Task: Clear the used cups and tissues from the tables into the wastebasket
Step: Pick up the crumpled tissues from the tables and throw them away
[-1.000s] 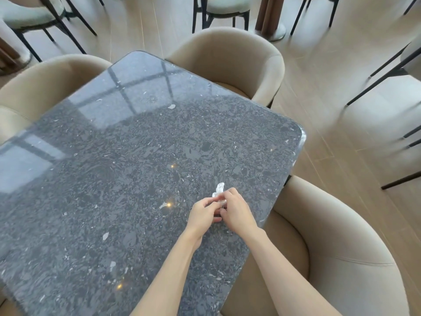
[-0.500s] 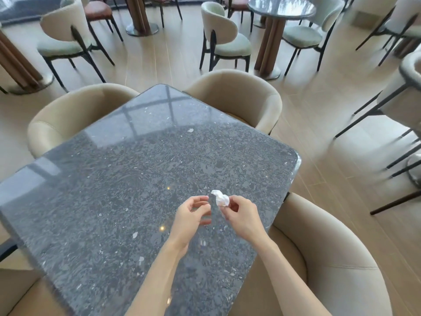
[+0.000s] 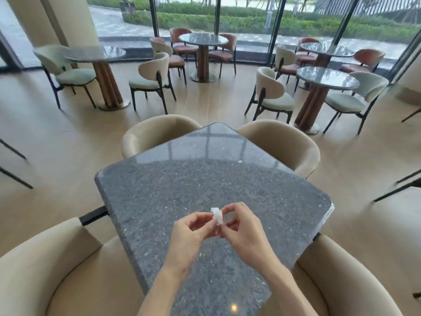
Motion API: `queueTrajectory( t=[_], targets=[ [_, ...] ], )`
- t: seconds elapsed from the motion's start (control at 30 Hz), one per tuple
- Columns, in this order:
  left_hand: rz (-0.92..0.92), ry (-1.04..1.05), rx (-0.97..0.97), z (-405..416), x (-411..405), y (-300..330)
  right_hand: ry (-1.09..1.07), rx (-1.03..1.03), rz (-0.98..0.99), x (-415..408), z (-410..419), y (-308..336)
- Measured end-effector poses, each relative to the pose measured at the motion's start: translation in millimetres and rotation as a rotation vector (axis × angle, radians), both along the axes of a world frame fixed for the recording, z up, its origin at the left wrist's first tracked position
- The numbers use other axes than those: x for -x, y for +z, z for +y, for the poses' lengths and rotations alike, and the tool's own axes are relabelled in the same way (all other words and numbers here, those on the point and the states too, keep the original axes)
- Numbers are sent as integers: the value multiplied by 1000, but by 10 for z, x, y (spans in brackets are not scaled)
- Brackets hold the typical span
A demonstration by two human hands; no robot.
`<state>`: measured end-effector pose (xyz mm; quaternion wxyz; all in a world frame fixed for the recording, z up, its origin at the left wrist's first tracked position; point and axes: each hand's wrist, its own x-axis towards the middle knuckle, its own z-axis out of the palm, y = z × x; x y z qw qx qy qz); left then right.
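Note:
A small crumpled white tissue (image 3: pixel 217 215) is held above the dark speckled stone table (image 3: pixel 173 185). My left hand (image 3: pixel 190 236) pinches its lower left side with thumb and fingers. My right hand (image 3: pixel 241 229) pinches it from the right, fingers curled round it. Both hands hover over the near part of the table top. No cup and no wastebasket are in view.
Beige tub chairs surround the table: two at the far side (image 3: pixel 157 133) (image 3: pixel 284 144), one at near left (image 3: pixel 45 265), one at near right (image 3: pixel 355 281). Round tables (image 3: pixel 328 77) (image 3: pixel 202 38) with chairs stand further back before tall windows. Open wooden floor lies between.
The view has lifted from the table top to the room. My hands parted briefly with the tissue in the right hand; now both pinch it again, raised off the table.

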<state>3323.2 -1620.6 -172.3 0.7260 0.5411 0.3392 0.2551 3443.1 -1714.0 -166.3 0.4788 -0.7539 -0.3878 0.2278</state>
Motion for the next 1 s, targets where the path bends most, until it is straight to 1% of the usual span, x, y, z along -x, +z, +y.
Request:
queueTrajectory(
  t=[0.13,0.23,0.33,0.47,0.6,0.73,0.9,1.0],
  targets=[
    [29,116,-38,-193,533,207,181,-93,44,392,-11,72],
    [81,231,-111,-384,951,290,325,-151,27,712,-34,42],
    [107,382,-125,-619,1421,318,387,-218,35,1126,-102,18],
    [121,550,-127,-900,2183,465,490,-261,138,1815,-105,77],
    [114,828,-128,-1160,3102,584,650,-239,248,2614,-41,199],
    [79,1091,-141,-1495,4054,633,795,-186,294,3458,-14,287],
    [45,1317,-130,-1836,5230,564,907,-158,262,4607,31,303],
    [33,1416,-112,-2011,6005,517,950,-96,271,5379,36,258]
  ],
)
